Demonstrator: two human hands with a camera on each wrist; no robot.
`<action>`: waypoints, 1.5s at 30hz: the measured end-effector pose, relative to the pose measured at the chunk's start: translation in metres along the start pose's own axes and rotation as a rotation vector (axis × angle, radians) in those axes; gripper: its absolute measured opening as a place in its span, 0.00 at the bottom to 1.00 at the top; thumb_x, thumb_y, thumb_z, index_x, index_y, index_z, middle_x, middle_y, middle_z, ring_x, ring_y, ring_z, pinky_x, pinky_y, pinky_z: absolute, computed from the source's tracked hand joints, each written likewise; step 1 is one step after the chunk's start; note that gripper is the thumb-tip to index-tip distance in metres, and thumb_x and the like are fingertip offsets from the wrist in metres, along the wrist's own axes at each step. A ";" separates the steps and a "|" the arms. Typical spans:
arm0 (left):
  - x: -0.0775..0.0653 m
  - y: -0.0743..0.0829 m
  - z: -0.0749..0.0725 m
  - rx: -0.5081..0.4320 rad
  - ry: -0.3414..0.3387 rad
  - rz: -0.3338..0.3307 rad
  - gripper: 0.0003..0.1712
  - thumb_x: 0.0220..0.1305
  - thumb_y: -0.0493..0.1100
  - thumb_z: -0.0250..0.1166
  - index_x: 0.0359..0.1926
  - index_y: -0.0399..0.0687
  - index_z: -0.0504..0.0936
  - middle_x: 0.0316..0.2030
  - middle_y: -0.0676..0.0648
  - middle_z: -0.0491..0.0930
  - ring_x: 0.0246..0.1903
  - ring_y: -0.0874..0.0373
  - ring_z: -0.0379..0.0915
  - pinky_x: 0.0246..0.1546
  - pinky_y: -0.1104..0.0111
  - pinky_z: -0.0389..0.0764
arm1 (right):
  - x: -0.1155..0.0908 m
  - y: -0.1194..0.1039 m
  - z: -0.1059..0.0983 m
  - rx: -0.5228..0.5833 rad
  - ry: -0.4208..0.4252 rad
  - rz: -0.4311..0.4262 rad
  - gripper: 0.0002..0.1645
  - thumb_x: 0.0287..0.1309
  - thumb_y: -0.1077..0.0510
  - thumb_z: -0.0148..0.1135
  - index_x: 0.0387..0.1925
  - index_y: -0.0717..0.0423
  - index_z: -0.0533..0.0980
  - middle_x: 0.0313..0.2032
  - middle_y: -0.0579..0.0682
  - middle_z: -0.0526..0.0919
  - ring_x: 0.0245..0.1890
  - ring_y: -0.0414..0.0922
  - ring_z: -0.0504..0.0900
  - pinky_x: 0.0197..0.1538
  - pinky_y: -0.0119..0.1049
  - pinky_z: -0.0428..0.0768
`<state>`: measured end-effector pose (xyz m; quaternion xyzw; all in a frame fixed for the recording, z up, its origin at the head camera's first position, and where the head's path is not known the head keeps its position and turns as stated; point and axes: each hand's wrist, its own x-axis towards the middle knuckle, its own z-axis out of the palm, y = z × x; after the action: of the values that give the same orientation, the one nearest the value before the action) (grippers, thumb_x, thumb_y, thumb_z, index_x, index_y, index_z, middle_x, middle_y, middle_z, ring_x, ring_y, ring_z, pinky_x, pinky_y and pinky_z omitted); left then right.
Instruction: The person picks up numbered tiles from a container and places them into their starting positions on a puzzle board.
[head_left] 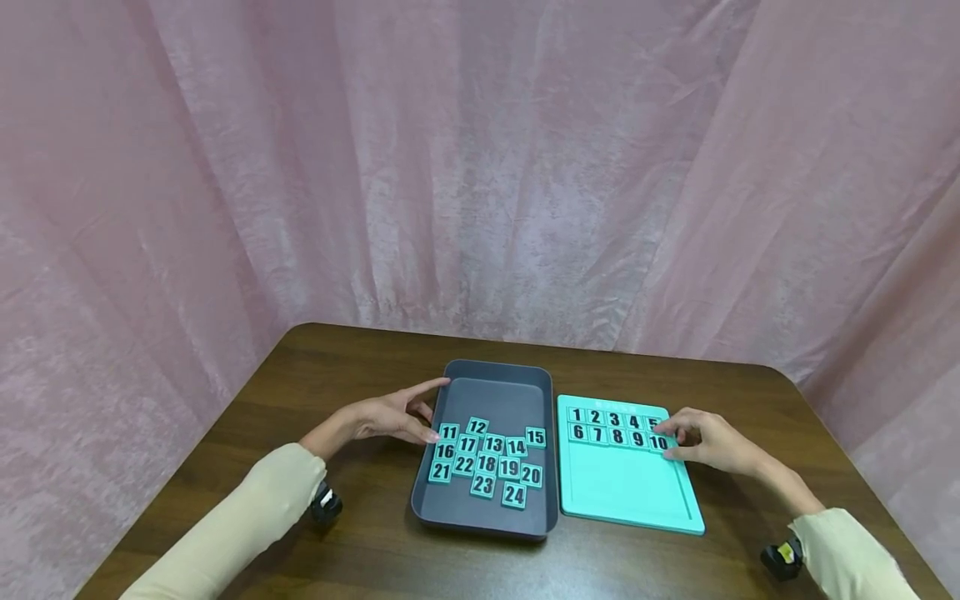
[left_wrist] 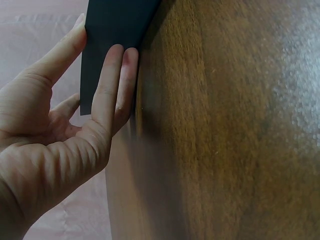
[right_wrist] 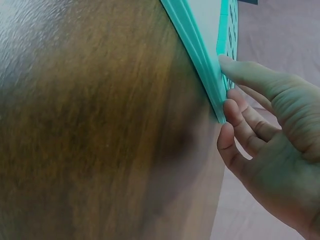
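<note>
A grey tray (head_left: 483, 400), lengthwise twelve-to-six, is holding tiles 11–24 (head_left: 487, 463); at its three o'clock, a teal board (head_left: 630, 492) is carrying tiles 1–9 (head_left: 618, 437). At the board's two o'clock, the right hand (head_left: 708, 442) is pinching tile 10 (head_left: 658, 442), top pointing twelve. The left hand (head_left: 386, 417), fingers spread, is touching the tray's nine-o'clock side.

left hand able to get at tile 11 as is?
Probably yes: the left hand is at the dark tray's side, close by tile 11; only the low rim intervenes.
</note>
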<state>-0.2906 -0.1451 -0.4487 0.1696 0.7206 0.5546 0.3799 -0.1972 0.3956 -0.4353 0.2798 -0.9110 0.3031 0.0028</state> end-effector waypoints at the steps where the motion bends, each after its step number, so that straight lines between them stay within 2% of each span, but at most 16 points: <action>1: 0.000 0.000 0.000 -0.001 -0.001 0.000 0.63 0.59 0.34 0.76 0.82 0.64 0.45 0.57 0.34 0.69 0.49 0.51 0.79 0.56 0.58 0.85 | 0.000 0.001 0.001 -0.004 0.009 -0.009 0.18 0.57 0.63 0.74 0.49 0.67 0.83 0.36 0.53 0.80 0.31 0.39 0.73 0.30 0.28 0.72; 6: 0.002 0.000 -0.001 -0.005 -0.005 0.000 0.62 0.59 0.34 0.76 0.82 0.65 0.46 0.57 0.34 0.70 0.49 0.51 0.79 0.57 0.57 0.85 | -0.001 0.002 0.002 -0.007 0.028 -0.014 0.17 0.57 0.64 0.74 0.48 0.65 0.83 0.36 0.53 0.81 0.31 0.36 0.73 0.30 0.28 0.74; 12: 0.002 -0.001 -0.001 -0.003 -0.005 0.002 0.62 0.59 0.34 0.76 0.82 0.66 0.45 0.58 0.33 0.68 0.49 0.51 0.79 0.56 0.57 0.85 | 0.002 0.002 0.000 -0.017 -0.002 0.004 0.17 0.58 0.61 0.74 0.48 0.64 0.83 0.39 0.53 0.83 0.33 0.38 0.75 0.31 0.28 0.74; 21: -0.001 -0.001 -0.002 -0.004 -0.015 0.002 0.63 0.59 0.35 0.76 0.83 0.64 0.44 0.59 0.33 0.67 0.50 0.51 0.79 0.57 0.57 0.85 | 0.025 -0.013 -0.014 -0.064 -0.052 0.023 0.16 0.61 0.61 0.72 0.48 0.64 0.83 0.41 0.57 0.85 0.34 0.31 0.77 0.33 0.30 0.80; 25: -0.001 0.000 -0.002 -0.001 -0.015 0.003 0.63 0.59 0.34 0.76 0.83 0.62 0.43 0.59 0.32 0.67 0.50 0.51 0.79 0.57 0.58 0.85 | 0.047 -0.030 -0.018 -0.082 -0.084 0.035 0.15 0.63 0.60 0.70 0.49 0.63 0.83 0.43 0.57 0.85 0.35 0.33 0.78 0.34 0.31 0.80; 29: 0.001 0.000 -0.002 -0.002 -0.018 0.001 0.63 0.60 0.34 0.75 0.83 0.62 0.43 0.59 0.33 0.68 0.50 0.51 0.79 0.57 0.58 0.85 | 0.076 -0.051 -0.014 -0.098 -0.134 0.038 0.14 0.66 0.60 0.68 0.50 0.62 0.84 0.43 0.55 0.86 0.36 0.35 0.79 0.36 0.31 0.80; 33: 0.002 0.000 -0.002 -0.007 -0.014 -0.002 0.63 0.60 0.33 0.75 0.83 0.62 0.43 0.58 0.33 0.68 0.49 0.51 0.79 0.56 0.58 0.85 | 0.110 -0.075 -0.002 -0.125 -0.187 -0.008 0.12 0.67 0.59 0.66 0.49 0.59 0.85 0.43 0.52 0.86 0.38 0.38 0.81 0.40 0.32 0.83; 39: 0.002 -0.001 0.000 -0.002 -0.015 -0.003 0.63 0.58 0.34 0.76 0.83 0.63 0.44 0.59 0.33 0.68 0.50 0.50 0.78 0.57 0.57 0.85 | 0.156 -0.110 0.022 -0.150 -0.278 -0.088 0.14 0.68 0.57 0.66 0.50 0.59 0.85 0.45 0.52 0.86 0.42 0.42 0.85 0.46 0.33 0.85; 45: 0.002 -0.001 0.002 -0.002 -0.018 0.002 0.63 0.58 0.34 0.76 0.83 0.63 0.44 0.57 0.34 0.70 0.50 0.50 0.79 0.56 0.57 0.85 | 0.194 -0.142 0.045 -0.163 -0.371 -0.097 0.15 0.69 0.57 0.65 0.53 0.58 0.84 0.49 0.55 0.86 0.44 0.41 0.84 0.47 0.32 0.84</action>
<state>-0.2899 -0.1424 -0.4504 0.1752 0.7163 0.5542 0.3861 -0.2814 0.1785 -0.3601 0.3731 -0.9029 0.1711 -0.1277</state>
